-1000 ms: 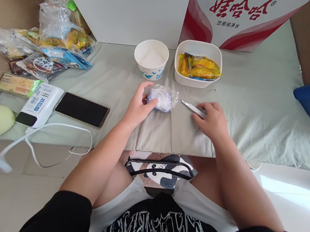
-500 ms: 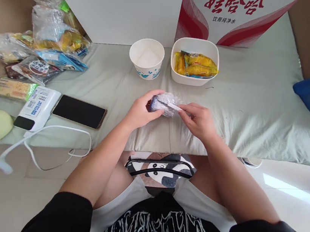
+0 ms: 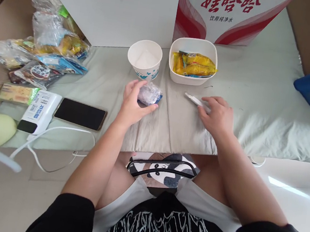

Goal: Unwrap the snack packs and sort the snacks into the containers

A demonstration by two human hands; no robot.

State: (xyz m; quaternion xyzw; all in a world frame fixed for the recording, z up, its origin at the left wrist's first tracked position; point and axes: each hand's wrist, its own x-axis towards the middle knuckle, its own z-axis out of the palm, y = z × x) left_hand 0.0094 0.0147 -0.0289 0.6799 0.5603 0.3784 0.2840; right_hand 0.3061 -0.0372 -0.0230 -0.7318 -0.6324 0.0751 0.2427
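The left hand [image 3: 133,103] curls around a small crinkled clear-plastic packet with a blue edge [image 3: 150,93], fingers behind it and thumb in front, pinning it on the pale green cloth-covered table [image 3: 259,107] just in front of the white paper cup with blue print [image 3: 144,59]. The right hand [image 3: 217,114] lies flat, palm down and fingers loosely bent, its fingertips resting on the near end of a slim white and metal tool [image 3: 195,99]; whether it pinches the tool or only covers it I cannot tell. The tool's long axis runs from under those fingers toward the upper left, tip aimed at the packet, with a bare strip of cloth between the two. The packet is thus to the left of the right hand and already in the left. Behind stands a white rounded bowl of yellow snack packets [image 3: 193,61]. The red and white carton [image 3: 231,12] behind reads "娃哈哈 饮用纯净水". Faint handwriting on the white board [image 3: 114,8] is too dim to read. At far left lie a black phone [image 3: 80,113] and a white power bank with blue lettering [image 3: 39,110].
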